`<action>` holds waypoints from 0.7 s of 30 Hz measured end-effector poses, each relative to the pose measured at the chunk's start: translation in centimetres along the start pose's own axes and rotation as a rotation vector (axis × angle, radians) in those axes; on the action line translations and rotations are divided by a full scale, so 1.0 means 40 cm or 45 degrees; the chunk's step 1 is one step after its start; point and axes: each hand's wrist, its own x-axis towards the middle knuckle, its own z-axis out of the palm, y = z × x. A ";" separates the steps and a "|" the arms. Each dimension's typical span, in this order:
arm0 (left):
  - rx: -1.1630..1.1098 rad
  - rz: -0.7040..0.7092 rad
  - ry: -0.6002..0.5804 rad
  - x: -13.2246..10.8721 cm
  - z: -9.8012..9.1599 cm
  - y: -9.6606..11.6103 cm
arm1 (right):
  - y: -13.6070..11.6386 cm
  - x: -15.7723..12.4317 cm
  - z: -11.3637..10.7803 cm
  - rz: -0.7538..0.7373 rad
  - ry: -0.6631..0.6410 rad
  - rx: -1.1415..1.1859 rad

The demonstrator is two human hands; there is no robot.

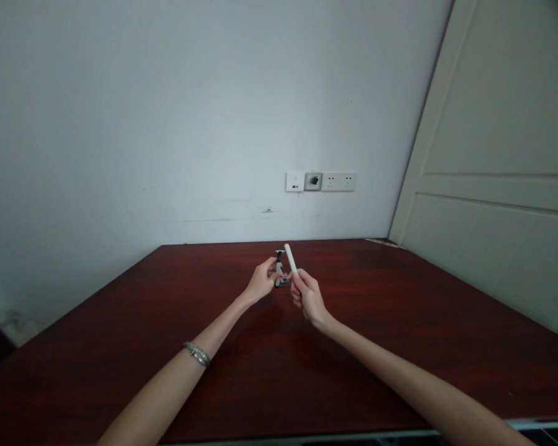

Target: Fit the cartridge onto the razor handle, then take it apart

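Note:
Over the middle of the dark red wooden table (381, 322), my left hand (261, 280) pinches a small grey-and-black object with a T-shaped top (279, 267), held upright; it looks like a razor or small clamp. A grey piece at its foot touches or hovers just above the table. My right hand (307, 296) is closed round a white stick-shaped piece (291, 258), which points up and slightly left, its tip close to the T-shaped top. The two hands are nearly touching. A silver bracelet (197, 354) sits on my left wrist.
A white wall stands behind the table, with a row of sockets and switches (320, 181) above the far edge. A pale panelled door (497, 173) closes off the right side. The table's near edge runs along the bottom of the view.

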 end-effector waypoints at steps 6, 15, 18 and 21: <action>0.026 0.004 -0.031 -0.002 -0.003 -0.011 | 0.013 0.001 0.000 0.102 -0.040 -0.013; 0.002 0.004 -0.009 -0.002 -0.001 -0.005 | -0.008 0.020 0.002 0.027 -0.009 0.031; 0.016 -0.030 0.000 -0.002 -0.002 -0.002 | 0.009 0.010 0.001 0.078 -0.018 -0.004; 0.014 -0.049 0.017 -0.005 -0.006 -0.001 | 0.003 0.009 0.004 0.052 -0.028 -0.021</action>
